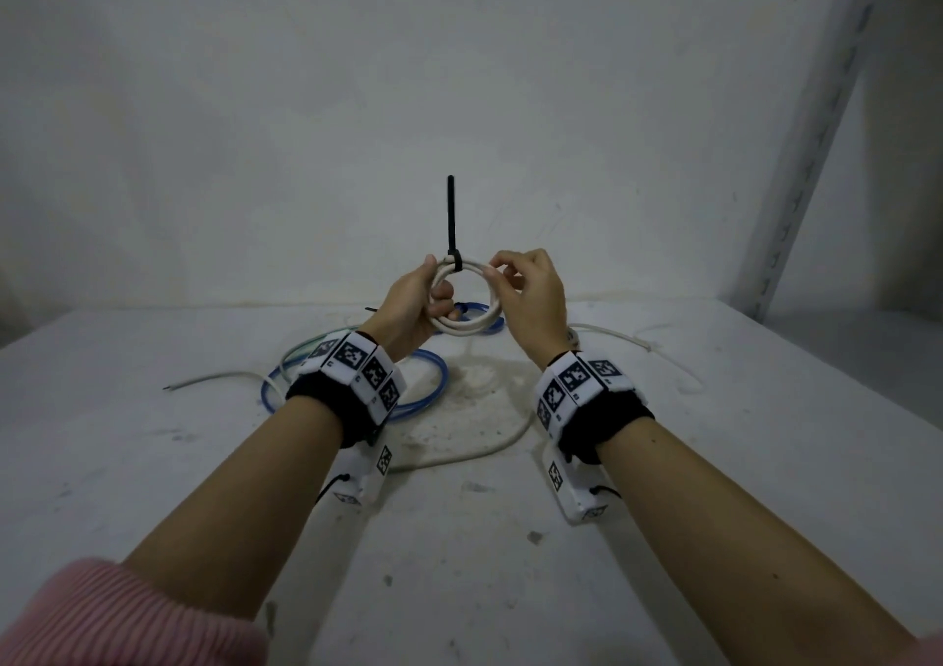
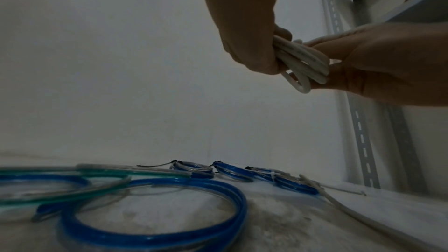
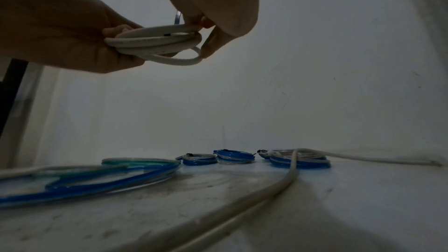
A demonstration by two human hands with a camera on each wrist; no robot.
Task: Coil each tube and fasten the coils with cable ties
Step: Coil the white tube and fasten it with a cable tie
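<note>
White tube coil [image 1: 467, 303] already tied with black cable tie [image 1: 451, 226], gripped by left hand [image 1: 413, 303], right hand [image 1: 530, 293] pinching its rim; roughly four tied coils [image 2: 232, 173] done, loose blue tube [image 1: 418, 385] and white tube [image 1: 490, 441] remain on tabletop [image 1: 153, 487].

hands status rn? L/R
Left hand: grips the coiled white plastic tube, black cable tie already on it.
Right hand: pinches the same coil's upper right.

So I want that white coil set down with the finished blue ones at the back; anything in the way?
Nothing stands between the white coil and the finished coils. A loose white tube drapes over the rightmost one.
</note>
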